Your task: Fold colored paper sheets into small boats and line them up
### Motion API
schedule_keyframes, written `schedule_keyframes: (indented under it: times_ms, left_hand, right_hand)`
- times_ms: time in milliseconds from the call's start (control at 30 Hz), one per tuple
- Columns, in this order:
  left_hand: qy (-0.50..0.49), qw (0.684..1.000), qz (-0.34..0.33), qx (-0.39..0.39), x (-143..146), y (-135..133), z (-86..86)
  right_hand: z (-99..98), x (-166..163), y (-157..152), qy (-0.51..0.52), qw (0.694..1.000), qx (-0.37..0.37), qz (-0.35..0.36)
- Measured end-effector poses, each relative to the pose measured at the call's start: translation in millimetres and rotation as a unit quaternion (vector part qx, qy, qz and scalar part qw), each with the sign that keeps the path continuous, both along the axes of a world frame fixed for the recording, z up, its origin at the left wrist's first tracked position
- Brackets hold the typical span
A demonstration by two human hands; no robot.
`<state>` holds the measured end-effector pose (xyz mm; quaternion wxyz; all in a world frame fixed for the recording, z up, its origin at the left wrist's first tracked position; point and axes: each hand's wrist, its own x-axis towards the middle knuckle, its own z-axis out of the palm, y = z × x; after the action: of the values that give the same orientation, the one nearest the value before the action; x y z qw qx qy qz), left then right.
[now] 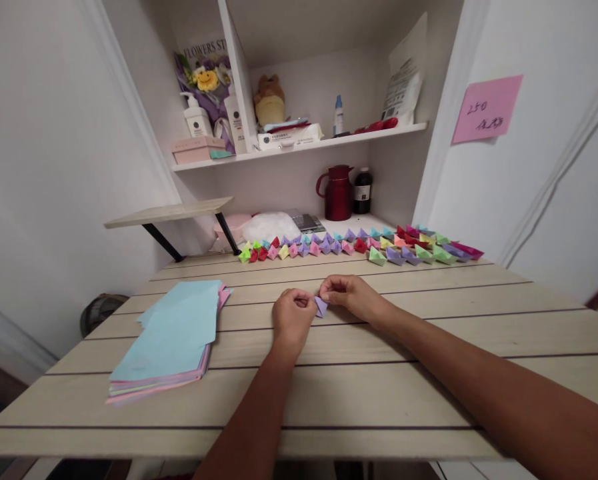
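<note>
A small piece of folded purple paper (321,307) is held just over the middle of the table between my two hands. My left hand (293,313) pinches its left side, fingers curled in. On the upper right, my right hand (351,295) grips its edge between thumb and fingertips. Part of the paper is hidden behind the fingers. Beyond my hands, rows of small folded paper boats (323,248) in many colours line the back of the table. A stack of coloured paper sheets (176,330), light blue on top, lies to the left.
The slatted wooden table (379,400) meets a white shelf unit (299,148) at the back. A red jug (338,193) and a dark bottle (363,191) stand beneath the shelf. A small raised wooden stand (171,212) is at the back left. A pink note (487,110) hangs on the right wall.
</note>
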<state>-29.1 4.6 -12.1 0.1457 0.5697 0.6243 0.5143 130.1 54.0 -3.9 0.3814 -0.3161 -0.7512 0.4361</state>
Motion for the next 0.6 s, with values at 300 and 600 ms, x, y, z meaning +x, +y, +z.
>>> schedule_keyframes:
  times_ms: [300,600]
  left_hand:
    - [0.027,0.999,0.024,-0.006,-7,3,-2.9]
    - [0.129,0.991,0.032,0.029,1,-9,7.5]
  right_hand:
    - [0.0,4,3,-0.044,0.991,0.087,-0.088]
    - [13.0,-6,-19,-0.124,0.967,0.197,-0.106]
